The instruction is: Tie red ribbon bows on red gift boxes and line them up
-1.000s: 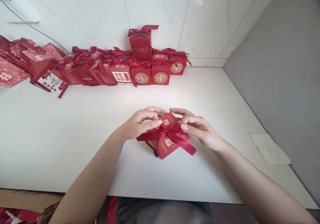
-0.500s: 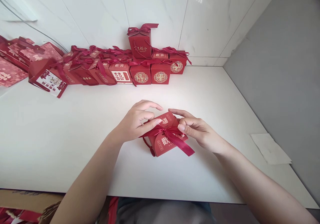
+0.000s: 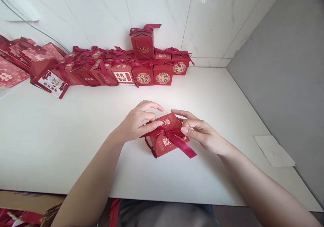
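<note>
A small red gift box [image 3: 164,146] with gold characters stands on the white table, its top facing me. Across that top lies a dark red ribbon [image 3: 181,145] tied in a bow, one tail hanging toward the lower right. My left hand [image 3: 141,120] pinches the left loop of the ribbon between thumb and fingers, the index finger stretched out above. On the right side, my right hand [image 3: 196,129] has the ribbon's other loop between thumb and fingers. Twisted red cord handles [image 3: 151,147] hang at the sides of the box.
Rows of red boxes [image 3: 163,75] with bows line the wall, one stacked on top. A tilted box [image 3: 52,81] and flat pink-red bags [image 3: 12,73] lie at the left. White paper [image 3: 274,151] lies at right; a cardboard carton [image 3: 30,201] is at lower left.
The box has turned very slightly, its lower left corner shifting a little left. Both hands keep nearly the same pose on the ribbon.
</note>
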Motion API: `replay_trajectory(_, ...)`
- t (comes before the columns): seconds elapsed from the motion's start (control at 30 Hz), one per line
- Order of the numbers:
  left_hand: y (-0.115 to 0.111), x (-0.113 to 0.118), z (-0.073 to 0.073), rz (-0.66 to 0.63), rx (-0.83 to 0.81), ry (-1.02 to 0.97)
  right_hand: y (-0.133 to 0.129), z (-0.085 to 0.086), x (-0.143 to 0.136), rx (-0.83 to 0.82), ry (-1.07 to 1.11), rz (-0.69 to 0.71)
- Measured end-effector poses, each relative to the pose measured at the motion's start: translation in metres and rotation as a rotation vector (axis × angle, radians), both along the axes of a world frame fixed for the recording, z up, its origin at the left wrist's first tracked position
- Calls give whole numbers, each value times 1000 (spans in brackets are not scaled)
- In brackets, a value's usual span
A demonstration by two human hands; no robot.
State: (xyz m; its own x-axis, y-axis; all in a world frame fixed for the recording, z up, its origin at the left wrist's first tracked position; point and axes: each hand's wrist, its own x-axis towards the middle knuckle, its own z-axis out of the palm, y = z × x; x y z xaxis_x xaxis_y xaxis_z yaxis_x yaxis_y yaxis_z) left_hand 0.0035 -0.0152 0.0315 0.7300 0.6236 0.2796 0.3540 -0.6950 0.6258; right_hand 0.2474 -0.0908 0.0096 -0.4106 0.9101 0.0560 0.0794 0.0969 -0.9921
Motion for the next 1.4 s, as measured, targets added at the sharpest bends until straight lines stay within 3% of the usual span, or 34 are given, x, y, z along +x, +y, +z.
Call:
replay_trajectory(0.17, -2, 2, -1, 43, -84, -35, 0, 0, 0, -3, -2, -23)
replay_trajectory(0.37, 1, -2, -5, 39, -356, -120, 0, -1, 2, 23, 33, -27)
replay_trajectory(0.47, 3, -3, -5, 21, -390, -124, 0, -2, 4, -7, 52, 5)
replay_trajectory(0.83, 2, -2, -1, -2, -121, 8, 1, -2, 0, 6, 36, -2)
replay_trajectory(1.4, 8, -7, -1, -23, 219, 48, 1, 0, 2, 34, -52, -39)
